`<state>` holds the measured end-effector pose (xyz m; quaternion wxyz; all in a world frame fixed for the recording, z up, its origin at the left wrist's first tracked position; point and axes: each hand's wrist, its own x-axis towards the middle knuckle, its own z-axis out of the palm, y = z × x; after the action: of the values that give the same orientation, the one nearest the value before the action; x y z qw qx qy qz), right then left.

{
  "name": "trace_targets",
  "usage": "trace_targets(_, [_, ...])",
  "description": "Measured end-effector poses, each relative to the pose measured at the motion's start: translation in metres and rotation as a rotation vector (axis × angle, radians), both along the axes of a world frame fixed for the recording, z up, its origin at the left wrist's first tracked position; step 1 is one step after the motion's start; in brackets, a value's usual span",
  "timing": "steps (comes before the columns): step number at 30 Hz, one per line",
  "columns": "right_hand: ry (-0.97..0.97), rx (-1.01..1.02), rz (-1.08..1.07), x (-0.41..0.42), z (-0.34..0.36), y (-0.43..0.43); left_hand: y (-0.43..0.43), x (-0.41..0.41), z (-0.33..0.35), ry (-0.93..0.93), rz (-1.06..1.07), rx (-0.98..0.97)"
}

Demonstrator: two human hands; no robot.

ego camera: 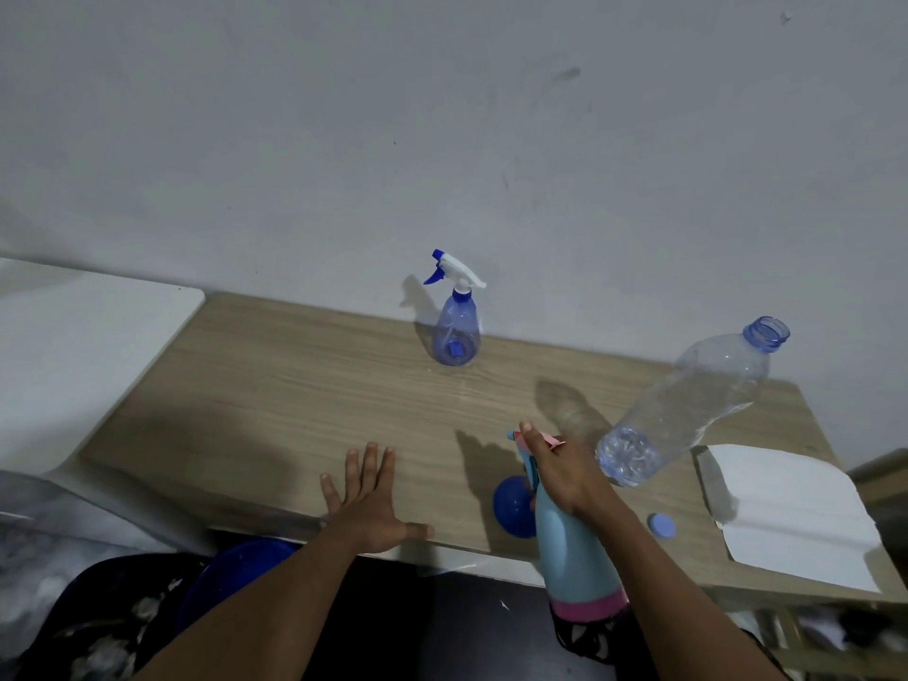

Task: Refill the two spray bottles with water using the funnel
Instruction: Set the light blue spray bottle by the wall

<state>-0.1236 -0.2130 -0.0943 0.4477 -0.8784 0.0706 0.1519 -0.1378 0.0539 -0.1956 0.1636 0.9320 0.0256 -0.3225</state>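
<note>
My right hand (pixel 560 471) grips the neck and pink-and-blue spray head of a light blue spray bottle (pixel 570 548) with a pink band near its base, held over the table's front edge. Just behind it a blue funnel (pixel 511 506) lies on the table. My left hand (pixel 366 498) rests flat on the wood with fingers spread. A clear blue spray bottle (pixel 456 331) with a white and blue trigger stands by the wall. An uncapped clear water bottle (pixel 688 400) stands at the right, nearly empty. Its blue cap (pixel 662 524) lies near the front edge.
The wooden table (pixel 295 385) runs along a grey wall. A folded white paper (pixel 781 508) lies at the table's right end. A white surface (pixel 83 356) adjoins the table on the left. A blue basin (pixel 236 577) sits below the front edge.
</note>
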Motion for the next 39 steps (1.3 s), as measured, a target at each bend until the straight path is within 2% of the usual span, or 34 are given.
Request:
trace_targets(10, [-0.169, 0.087, -0.224, 0.025, 0.016, -0.015, 0.000, 0.000, 0.004, -0.073, 0.018, -0.011])
trace_targets(18, [-0.507, -0.051, -0.356, 0.104, 0.043, -0.023, -0.001, 0.014, 0.004, 0.064, -0.031, 0.004])
trace_targets(21, [-0.512, -0.112, -0.358, 0.133, 0.029, -0.025, -0.002, 0.015, 0.004, 0.077, -0.029, 0.002])
trace_targets(26, [-0.528, -0.063, -0.399, 0.165, 0.005, -0.017, -0.002, 0.017, 0.001, 0.076, -0.022, 0.006])
trace_targets(34, [-0.493, -0.131, -0.376, 0.202, 0.000, -0.014, -0.003, 0.019, 0.000, 0.061, -0.009, 0.019])
trace_targets(39, [-0.466, -0.090, -0.369, 0.208, -0.004, -0.016, -0.002, 0.017, 0.000, 0.055, -0.003, 0.003])
